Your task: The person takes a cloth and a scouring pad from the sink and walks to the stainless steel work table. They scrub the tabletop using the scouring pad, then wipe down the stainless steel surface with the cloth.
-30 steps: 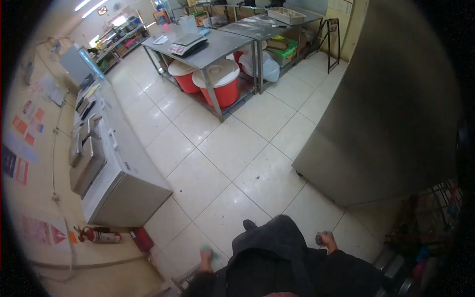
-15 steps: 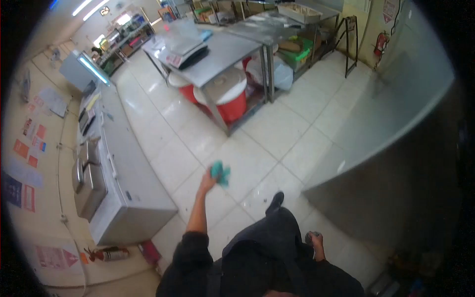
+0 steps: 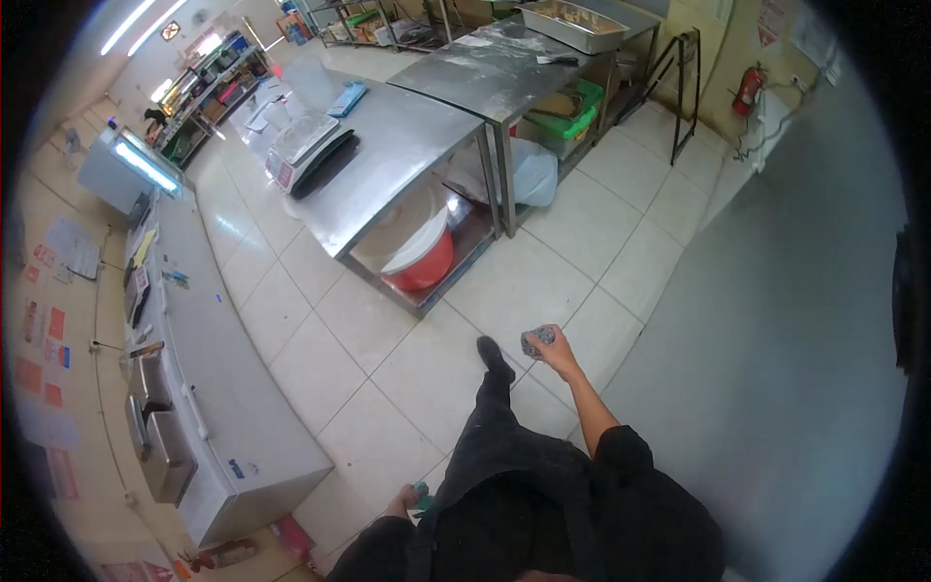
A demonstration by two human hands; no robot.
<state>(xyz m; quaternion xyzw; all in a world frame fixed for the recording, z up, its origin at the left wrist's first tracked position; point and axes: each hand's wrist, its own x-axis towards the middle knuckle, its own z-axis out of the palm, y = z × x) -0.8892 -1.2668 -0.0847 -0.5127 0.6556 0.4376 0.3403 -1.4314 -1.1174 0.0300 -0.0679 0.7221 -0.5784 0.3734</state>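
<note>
My right hand (image 3: 559,356) is out in front of me over the tiled floor, its fingers closed around a grey, wiry ball that looks like a metal scourer (image 3: 535,340). Low at my left side, my left hand (image 3: 400,503) grips a green cloth (image 3: 421,496), partly hidden by my dark apron (image 3: 514,485). Both hands are in the air, apart from any surface. One black shoe (image 3: 496,358) shows ahead on the floor.
A steel table (image 3: 417,121) ahead bears a weighing scale (image 3: 305,150), with a red tub (image 3: 423,260) on its lower shelf. Along the left wall runs a white chest freezer (image 3: 242,388) with steel pans (image 3: 170,441). A large grey panel (image 3: 766,349) rises at the right.
My right hand has swung forward with the scourer, while my left hand has dropped back with the green cloth. The view has moved nearer the steel table, and one foot has stepped forward.
</note>
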